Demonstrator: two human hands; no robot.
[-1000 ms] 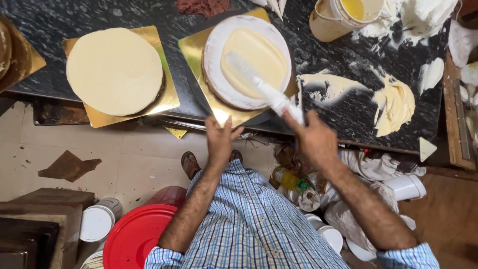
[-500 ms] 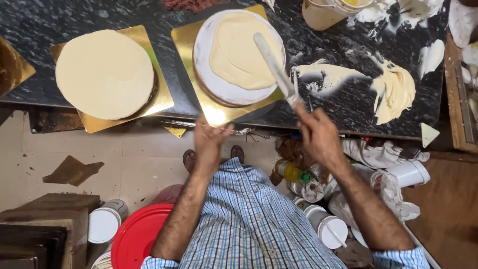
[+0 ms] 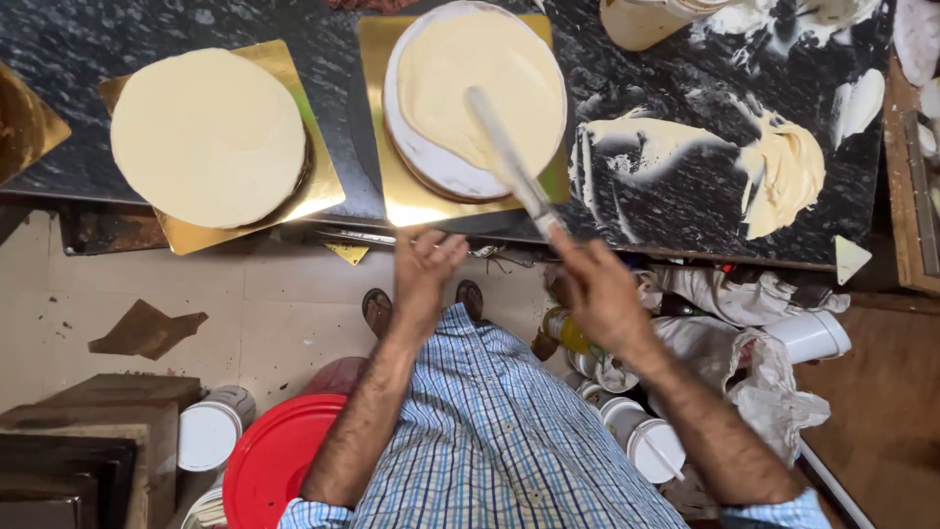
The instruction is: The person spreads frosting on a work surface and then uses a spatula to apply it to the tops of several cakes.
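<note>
My right hand (image 3: 592, 289) grips a long metal spatula (image 3: 504, 157) whose blade lies across the cream-covered top of a round cake (image 3: 475, 93). That cake sits on a gold square board (image 3: 392, 191) on the dark stone counter (image 3: 676, 196). My left hand (image 3: 426, 269) is at the counter's front edge just below the gold board, fingers curled near it; I cannot tell whether it touches the board. A second round cake (image 3: 208, 137), fully coated in cream, rests on its own gold board (image 3: 318, 181) to the left.
Smears of cream (image 3: 783, 167) lie on the counter to the right, with a cream-filled tub (image 3: 641, 20) behind them. On the floor stand a red lid (image 3: 269, 460), white tubs (image 3: 208, 431), plastic bags (image 3: 754, 294) and wooden boxes (image 3: 88, 431).
The spatula blade has swung onto the cake and the cream patch on top has spread wider. The view has shifted, so both cakes sit further right in the picture.
</note>
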